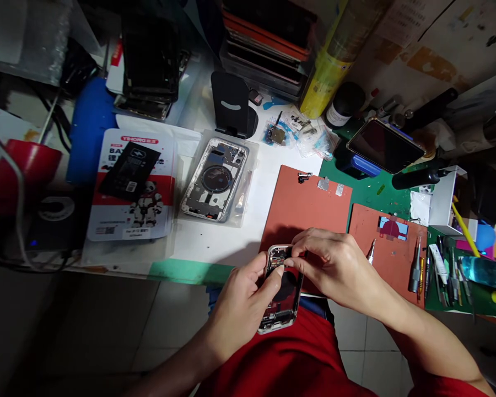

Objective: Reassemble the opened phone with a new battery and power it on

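My left hand (248, 300) grips an opened phone frame (287, 314) by its left side, its thumb reaching over the inner parts. Small components and a dark round pad show inside the metal rim. At the frame's upper right corner, my right hand (334, 264) is closed, thumb and forefinger pinched at the inside edge; anything between those fingertips is hidden. The frame is held tilted at the table's front edge, above my lap. Just beyond it lies a reddish-brown work mat (306, 204) with small metal parts along its top.
Left on the table are another phone housing (215, 179) and a dark battery (129, 171) on a battery package (165, 160). A black stand (231, 105) stands behind them. Screwdrivers (415, 264) and tweezers lie at right, below a propped phone (384, 144).
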Tool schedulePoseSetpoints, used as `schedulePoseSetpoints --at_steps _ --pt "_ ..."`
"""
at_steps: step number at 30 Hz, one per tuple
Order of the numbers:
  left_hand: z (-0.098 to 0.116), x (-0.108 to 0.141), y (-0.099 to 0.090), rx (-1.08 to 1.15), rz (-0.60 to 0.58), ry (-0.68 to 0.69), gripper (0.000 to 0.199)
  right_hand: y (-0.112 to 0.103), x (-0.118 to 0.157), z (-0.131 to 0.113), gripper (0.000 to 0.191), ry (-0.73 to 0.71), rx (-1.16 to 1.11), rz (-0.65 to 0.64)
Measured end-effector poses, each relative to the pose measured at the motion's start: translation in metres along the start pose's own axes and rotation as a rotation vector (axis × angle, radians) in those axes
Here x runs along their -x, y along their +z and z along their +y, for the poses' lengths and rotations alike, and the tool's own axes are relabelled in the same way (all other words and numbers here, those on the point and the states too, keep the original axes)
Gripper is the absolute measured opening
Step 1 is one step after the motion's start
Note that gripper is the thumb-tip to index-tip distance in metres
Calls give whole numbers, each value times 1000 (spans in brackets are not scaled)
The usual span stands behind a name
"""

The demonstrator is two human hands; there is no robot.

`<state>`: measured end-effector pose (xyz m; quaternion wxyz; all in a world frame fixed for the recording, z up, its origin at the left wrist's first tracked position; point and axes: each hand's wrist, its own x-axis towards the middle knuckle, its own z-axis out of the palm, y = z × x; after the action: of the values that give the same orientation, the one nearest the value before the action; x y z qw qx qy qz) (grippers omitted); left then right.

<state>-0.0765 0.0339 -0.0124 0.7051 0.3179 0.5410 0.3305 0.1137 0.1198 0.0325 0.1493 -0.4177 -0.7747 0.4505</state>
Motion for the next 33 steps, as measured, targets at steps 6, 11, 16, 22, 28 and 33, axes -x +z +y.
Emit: schedulePoseSetpoints --at_steps 6,11,16,22,28,33 --pt "1 -3 -2 99 -75 -36 40 -2 0 -2 15 42 -24 -3" --pt "4 -3 0 90 -54 -20 39 2 0 -3 17 31 -7 11" --pt "7 -1 -4 173 -84 -42 41 -2 -1 -3 9 50 -77 26" --pt "7 -5 -8 262 -24 -53 39 11 25 3 16 281 -235 423" --pt "2 -7 -11 288 39 -42 40 60 63 7 33 491 -576 202" --pt "-3 -7 -13 288 56 -45 42 74 71 2 34 500 -584 205"
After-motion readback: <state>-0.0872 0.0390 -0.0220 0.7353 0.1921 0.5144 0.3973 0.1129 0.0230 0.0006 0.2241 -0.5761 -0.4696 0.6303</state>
